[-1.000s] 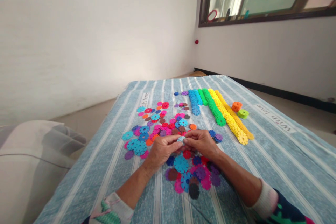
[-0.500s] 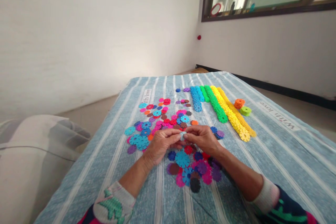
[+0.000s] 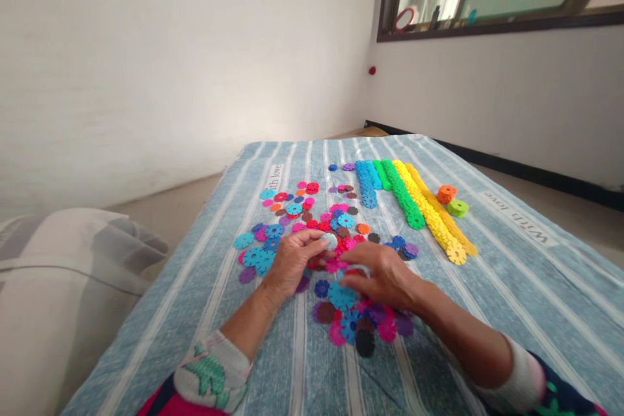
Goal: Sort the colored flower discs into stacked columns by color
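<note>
Between the thumb and fingers of my left hand (image 3: 296, 258) is a light blue notched disc (image 3: 329, 242), held above the loose pieces. To its right, my right hand (image 3: 383, 270) hovers with thumb and fingers apart, and no piece shows in it. Right below its thumb lies a larger blue disc (image 3: 341, 296), partly covered. A mixed pile of pink, purple, brown and black discs (image 3: 364, 342) spreads toward me. More blue discs (image 3: 258, 260) lie to the left of my left hand. Some pieces are hidden under both hands.
Overlapping rows of discs lie at the back right: blue (image 3: 368, 185), green (image 3: 402, 198) and yellow (image 3: 433, 224). Beside them stand small orange (image 3: 446, 194) and lime green (image 3: 458, 208) stacks. A striped cloth (image 3: 219, 312) covers the surface. Draped fabric (image 3: 73, 299) is at the left.
Both hands met at the light blue disc before. My right hand has let go and moved right and down, its fingers opening; my left hand keeps the disc, slightly left.
</note>
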Action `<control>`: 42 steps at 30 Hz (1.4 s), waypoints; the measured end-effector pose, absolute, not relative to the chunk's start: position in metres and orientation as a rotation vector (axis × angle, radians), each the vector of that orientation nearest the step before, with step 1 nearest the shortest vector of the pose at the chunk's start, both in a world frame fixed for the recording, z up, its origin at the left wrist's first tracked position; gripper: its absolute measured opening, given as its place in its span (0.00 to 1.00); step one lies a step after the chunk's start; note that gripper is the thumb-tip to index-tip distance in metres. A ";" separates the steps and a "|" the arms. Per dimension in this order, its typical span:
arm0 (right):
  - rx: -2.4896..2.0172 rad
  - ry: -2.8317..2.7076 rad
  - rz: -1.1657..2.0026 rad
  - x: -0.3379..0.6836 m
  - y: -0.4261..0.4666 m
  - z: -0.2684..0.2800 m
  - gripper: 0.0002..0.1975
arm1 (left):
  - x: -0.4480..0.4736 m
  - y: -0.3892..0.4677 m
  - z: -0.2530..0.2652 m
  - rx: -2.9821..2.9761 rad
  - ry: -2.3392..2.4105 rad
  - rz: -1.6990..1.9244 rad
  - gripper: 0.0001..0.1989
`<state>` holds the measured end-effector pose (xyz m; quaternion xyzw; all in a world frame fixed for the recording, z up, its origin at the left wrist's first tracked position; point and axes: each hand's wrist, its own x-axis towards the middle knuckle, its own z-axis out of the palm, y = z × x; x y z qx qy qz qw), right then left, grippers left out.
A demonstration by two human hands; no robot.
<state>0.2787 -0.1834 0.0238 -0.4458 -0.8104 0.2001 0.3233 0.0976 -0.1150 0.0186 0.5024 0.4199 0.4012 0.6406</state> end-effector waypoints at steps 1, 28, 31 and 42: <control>-1.082 -2.301 0.476 0.279 -0.193 0.026 0.12 | 0.097 -0.114 0.018 1.139 0.974 0.936 0.13; -1.216 -2.449 0.031 0.269 -0.206 0.003 0.09 | 0.079 -0.098 0.014 1.137 1.025 1.083 0.15; -1.408 -2.284 -0.009 0.292 -0.212 0.001 0.08 | 0.075 -0.094 0.013 1.124 1.031 1.108 0.15; -1.578 -2.329 -0.097 0.268 -0.249 -0.005 0.08 | 0.072 -0.089 0.011 1.120 0.977 1.085 0.15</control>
